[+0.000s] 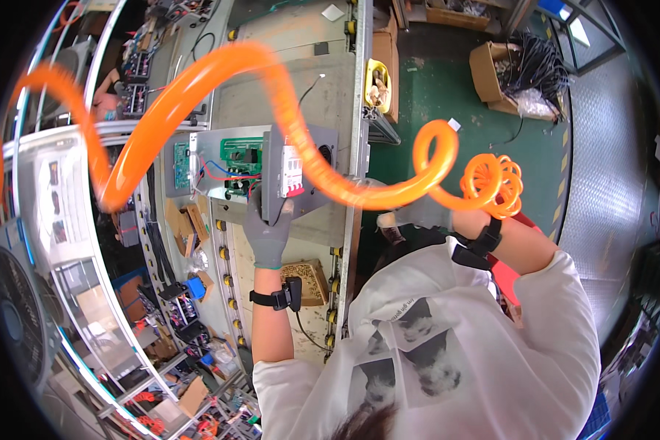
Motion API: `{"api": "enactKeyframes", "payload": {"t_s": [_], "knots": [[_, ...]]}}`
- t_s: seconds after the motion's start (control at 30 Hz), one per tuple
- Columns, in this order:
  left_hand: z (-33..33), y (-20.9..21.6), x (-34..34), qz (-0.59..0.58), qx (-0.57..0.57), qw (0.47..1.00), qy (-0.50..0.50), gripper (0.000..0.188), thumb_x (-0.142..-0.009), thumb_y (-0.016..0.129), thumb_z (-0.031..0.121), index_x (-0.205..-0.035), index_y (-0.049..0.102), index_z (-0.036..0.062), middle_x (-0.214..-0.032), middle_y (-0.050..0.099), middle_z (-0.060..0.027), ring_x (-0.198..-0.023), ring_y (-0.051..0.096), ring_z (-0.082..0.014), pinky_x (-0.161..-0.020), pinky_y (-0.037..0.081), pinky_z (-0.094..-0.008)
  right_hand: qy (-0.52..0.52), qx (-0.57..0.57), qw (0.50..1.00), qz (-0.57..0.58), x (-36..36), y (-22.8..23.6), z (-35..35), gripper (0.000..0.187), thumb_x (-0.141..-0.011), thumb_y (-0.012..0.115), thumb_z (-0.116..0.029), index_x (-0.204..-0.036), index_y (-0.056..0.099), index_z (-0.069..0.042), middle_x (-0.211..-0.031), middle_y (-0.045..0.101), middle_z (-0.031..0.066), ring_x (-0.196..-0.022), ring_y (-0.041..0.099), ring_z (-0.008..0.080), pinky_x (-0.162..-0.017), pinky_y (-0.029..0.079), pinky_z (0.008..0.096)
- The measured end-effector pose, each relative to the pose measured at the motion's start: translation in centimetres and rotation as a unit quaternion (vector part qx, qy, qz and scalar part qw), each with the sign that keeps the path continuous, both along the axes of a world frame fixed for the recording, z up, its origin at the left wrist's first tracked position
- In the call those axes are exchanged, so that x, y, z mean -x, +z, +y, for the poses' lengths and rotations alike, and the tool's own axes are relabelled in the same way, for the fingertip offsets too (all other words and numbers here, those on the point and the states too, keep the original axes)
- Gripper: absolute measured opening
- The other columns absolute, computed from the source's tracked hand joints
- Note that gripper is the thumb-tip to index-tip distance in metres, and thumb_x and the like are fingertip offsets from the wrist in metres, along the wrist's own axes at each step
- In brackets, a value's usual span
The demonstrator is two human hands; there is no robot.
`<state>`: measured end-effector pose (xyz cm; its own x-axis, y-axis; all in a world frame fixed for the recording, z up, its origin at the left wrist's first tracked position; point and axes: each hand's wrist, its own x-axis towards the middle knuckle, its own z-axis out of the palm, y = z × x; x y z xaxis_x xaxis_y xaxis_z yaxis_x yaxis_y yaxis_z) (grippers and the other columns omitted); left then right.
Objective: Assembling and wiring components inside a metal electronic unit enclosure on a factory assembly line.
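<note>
My left hand (268,231), in a grey glove, grips the lower edge of an upright grey metal panel (272,165). A white circuit breaker with red levers (292,172) is mounted on this panel. The panel belongs to an open metal enclosure holding a green circuit board (243,152), with red and blue wires running across. Another small green board (182,165) sits at its left end. My right hand (427,214), also gloved, is to the right of the enclosure, past the bench edge. A coiled orange air hose (389,196) crosses in front of it, and its fingers are mostly hidden.
The hose stretches over the bench from upper left to right. A cardboard tray of small parts (306,282) lies near my left forearm. A yellow bin (377,84) stands beyond the bench's right edge. On the green floor is a carton with black cables (521,81). Shelving fills the left.
</note>
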<state>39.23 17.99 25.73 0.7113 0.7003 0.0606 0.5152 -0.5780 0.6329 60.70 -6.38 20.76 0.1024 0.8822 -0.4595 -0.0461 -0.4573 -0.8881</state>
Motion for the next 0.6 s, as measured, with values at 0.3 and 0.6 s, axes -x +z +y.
{"api": "enactKeyframes", "payload": {"t_s": [0.3, 0.6], "knots": [[-1.9, 1.4, -1.4, -0.016, 0.133, 0.99, 0.041, 0.069, -0.073, 0.075, 0.034, -0.123, 0.045, -0.0031, -0.108, 0.059, -0.0111, -0.093, 0.058, -0.0198, -0.082, 0.046, -0.0311, -0.089, 0.057, 0.969, 0.223, 3.1, -4.5, 1.2, 0.058, -0.067, 0.074, -0.049, -0.095, 0.056, -0.001, -0.091, 0.062, 0.0164, -0.09, 0.06, 0.033, -0.075, 0.045, 0.0377], [-2.8, 1.6, -3.0, 0.019, 0.083, 0.994, 0.064, 0.054, -0.069, 0.069, 0.002, -0.119, 0.048, -0.002, -0.106, 0.058, -0.0083, -0.092, 0.056, -0.0156, -0.083, 0.046, -0.03, 0.042, 0.053, 0.997, -0.04, 2.0, -1.4, 1.3, 0.06, -0.071, 0.07, -0.048, -0.1, 0.052, 0.002, -0.087, 0.061, 0.0198, -0.084, 0.062, 0.0348, -0.072, 0.049, 0.0421]]}}
